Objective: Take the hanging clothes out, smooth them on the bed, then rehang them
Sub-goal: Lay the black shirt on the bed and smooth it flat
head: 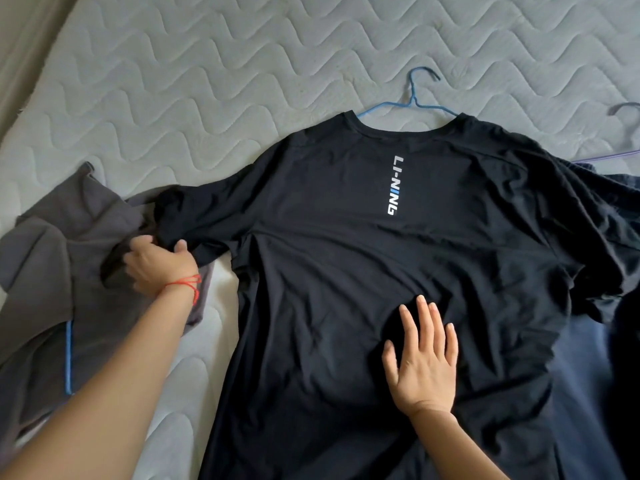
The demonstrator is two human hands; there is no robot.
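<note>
A black T-shirt (346,258) with white vertical lettering lies spread on the quilted mattress (207,81), still on a blue wire hanger (414,98) whose hook sticks out past the collar. My left hand (157,266), with a red thread at the wrist, grips the end of the shirt's left sleeve, thumb on top and fingers curled under the cloth. My right hand (424,358) rests flat on the shirt's lower middle with the fingers straight and spread. The fabric is wrinkled around it.
A grey garment (62,258) lies crumpled at the left with a blue hanger bar (68,358) showing at its edge. A dark navy garment (588,393) lies under the shirt's right side. A purple hanger (623,133) sits at the far right.
</note>
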